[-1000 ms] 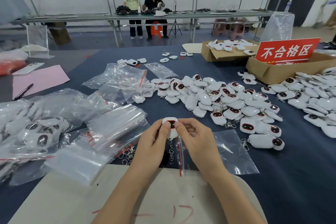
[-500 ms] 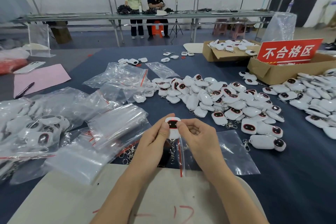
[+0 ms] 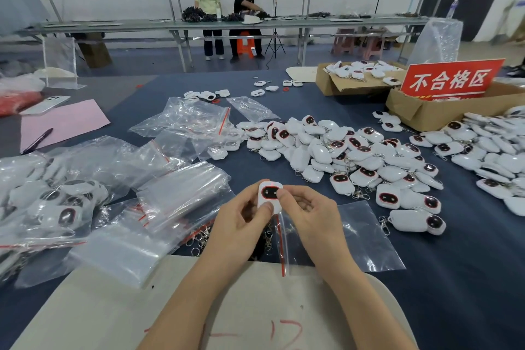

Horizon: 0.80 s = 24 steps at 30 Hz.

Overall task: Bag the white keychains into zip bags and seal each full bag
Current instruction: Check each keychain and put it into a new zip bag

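A white keychain [image 3: 269,193] with a dark red-rimmed face is held upright at the centre, just above the table. My left hand [image 3: 241,221] pinches it from the left, thumb on its lower edge. My right hand [image 3: 309,219] pinches its right side, and a clear zip bag [image 3: 366,239] with a red seal line hangs under this hand and lies on the cloth. The keychain's metal clip [image 3: 268,239] dangles between my hands. A big heap of loose white keychains [image 3: 341,153] lies behind on the blue cloth.
Filled and empty zip bags [image 3: 93,196] crowd the left. More keychains [image 3: 494,156] lie at the right beside two cardboard boxes [image 3: 420,111] and a red sign [image 3: 451,79]. A beige board [image 3: 113,310] lies at the near edge. Pink paper [image 3: 62,122] and a pen sit far left.
The keychain has risen slightly between my fingers and its dark face now shows more fully. Both hands stay in place.
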Tool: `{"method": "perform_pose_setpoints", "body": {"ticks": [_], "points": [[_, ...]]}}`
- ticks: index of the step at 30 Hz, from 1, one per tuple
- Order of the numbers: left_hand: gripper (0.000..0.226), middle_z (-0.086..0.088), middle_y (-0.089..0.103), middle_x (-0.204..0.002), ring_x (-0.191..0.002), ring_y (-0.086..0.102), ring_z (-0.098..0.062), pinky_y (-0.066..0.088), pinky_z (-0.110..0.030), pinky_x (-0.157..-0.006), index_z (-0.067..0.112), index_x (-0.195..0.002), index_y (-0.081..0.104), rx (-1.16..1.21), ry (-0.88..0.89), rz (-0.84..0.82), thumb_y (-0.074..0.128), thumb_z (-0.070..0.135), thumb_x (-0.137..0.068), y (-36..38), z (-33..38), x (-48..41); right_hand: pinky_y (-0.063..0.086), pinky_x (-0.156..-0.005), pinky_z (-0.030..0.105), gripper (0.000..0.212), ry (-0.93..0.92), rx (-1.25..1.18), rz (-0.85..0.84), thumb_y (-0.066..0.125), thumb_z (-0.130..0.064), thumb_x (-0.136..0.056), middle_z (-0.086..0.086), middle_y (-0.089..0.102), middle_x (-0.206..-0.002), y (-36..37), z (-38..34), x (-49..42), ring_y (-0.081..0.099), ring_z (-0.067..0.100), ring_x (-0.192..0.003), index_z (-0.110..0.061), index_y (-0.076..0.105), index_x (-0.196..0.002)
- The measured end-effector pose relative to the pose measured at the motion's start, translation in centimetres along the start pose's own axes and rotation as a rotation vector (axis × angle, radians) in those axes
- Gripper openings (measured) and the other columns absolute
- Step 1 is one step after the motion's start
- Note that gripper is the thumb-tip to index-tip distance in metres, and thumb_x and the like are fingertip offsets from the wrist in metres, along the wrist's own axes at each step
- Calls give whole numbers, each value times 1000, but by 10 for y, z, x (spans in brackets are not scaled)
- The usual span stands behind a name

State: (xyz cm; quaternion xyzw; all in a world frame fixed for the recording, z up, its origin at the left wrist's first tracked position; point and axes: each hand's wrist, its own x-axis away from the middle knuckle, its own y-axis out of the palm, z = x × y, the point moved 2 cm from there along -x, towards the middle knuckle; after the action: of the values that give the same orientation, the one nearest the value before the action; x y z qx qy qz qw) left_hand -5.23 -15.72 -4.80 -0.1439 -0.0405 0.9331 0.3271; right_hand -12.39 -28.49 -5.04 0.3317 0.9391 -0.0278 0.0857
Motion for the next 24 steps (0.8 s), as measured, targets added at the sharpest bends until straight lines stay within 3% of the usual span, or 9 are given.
{"method": "perform_pose_setpoints", "body": {"ticks": [3, 7, 9, 12, 15, 18, 21, 24], "points": [[37, 17, 73, -116, -112, 66, -3, 49, -21, -95, 45, -125, 66, -6, -11, 9, 60, 18, -101, 0, -2, -1, 54, -74, 14, 9, -11, 3, 8, 71, -25, -93, -14, 77, -87, 0, 0, 0, 72, 2, -84, -32, 75, -91], [40, 13, 75, -106, -102, 70, -4, 49, -11, -85, 43, -126, 63, 77, -33, 42, 62, 14, -100, 0, -2, -2, 52, -72, 12, 7, -10, -26, 22, 71, -24, -94, -14, 77, -86, -2, -2, 0, 72, 1, -83, -30, 75, -92], [40, 9, 75, -101, -96, 70, -5, 52, -16, -83, 41, -131, 60, 124, -57, 71, 60, 14, -101, 0, -4, -1, 53, -71, 13, 5, -4, -62, 17, 70, -26, -94, -12, 77, -87, -1, -2, 1, 73, 3, -83, -29, 75, -94], [33, 10, 75, -99, -88, 67, -5, 53, -22, -82, 42, -123, 68, 151, -99, 98, 54, 18, -105, -3, -6, -3, 53, -71, 15, 10, -25, -72, -41, 69, -34, -94, -8, 77, -88, 2, -5, 4, 72, 6, -83, -30, 73, -102], [36, -1, 67, -76, -68, 58, -11, 48, -20, -65, 36, -112, 75, 235, -156, 73, 49, 13, -105, -4, -7, -5, 50, -70, 12, 15, -57, -47, -87, 68, -37, -92, -10, 74, -82, 4, -6, 6, 69, 2, -76, -32, 71, -106], [37, -3, 61, -66, -62, 54, -13, 46, -18, -60, 33, -109, 77, 259, -162, 64, 47, 11, -105, -4, -8, -6, 50, -69, 13, 20, -69, -59, -98, 67, -40, -90, -8, 73, -78, 5, -6, 6, 66, 1, -71, -31, 71, -107], [34, -4, 61, -69, -64, 54, -14, 45, -24, -64, 32, -112, 75, 245, -150, 64, 47, 15, -106, -4, -9, -6, 53, -73, 17, 27, -81, -42, -106, 66, -48, -86, -5, 73, -81, 5, -6, 6, 67, 5, -76, -33, 70, -108], [27, 1, 70, -86, -71, 60, -11, 51, -26, -66, 33, -119, 70, 220, -98, 116, 52, 19, -106, -2, -5, -4, 55, -76, 20, 15, -89, -15, -93, 65, -41, -93, -3, 74, -85, 2, -5, 6, 70, 10, -81, -37, 71, -107]]}}
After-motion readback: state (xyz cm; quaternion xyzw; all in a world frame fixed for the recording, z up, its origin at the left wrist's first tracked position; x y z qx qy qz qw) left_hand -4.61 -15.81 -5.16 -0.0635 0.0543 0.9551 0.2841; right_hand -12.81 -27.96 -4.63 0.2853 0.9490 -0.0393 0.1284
